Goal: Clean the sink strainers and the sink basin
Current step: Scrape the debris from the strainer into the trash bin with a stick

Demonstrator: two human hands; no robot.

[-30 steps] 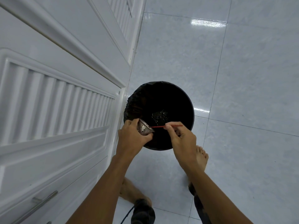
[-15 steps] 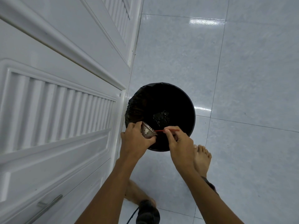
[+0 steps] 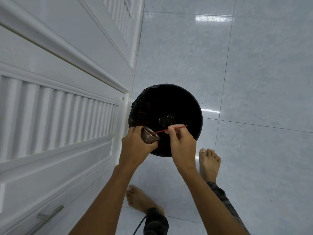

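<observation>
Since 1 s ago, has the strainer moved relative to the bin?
No. The strainer is held in the left hand over the bin's near-left rim, as before; the right hand keeps a red stick poking into it.

Cool, even, fairly bright light fills the frame. The glossy tiled floor point(image 3: 254, 73) throws a white glare patch at upper right and smaller glints beside the black bin point(image 3: 189, 102), whose inside is too dark to read. Shadows are soft and faint. Wide-angle distortion bends the white cabinet doors point(image 3: 59, 116) at left; focus is sharp centrally.
</observation>
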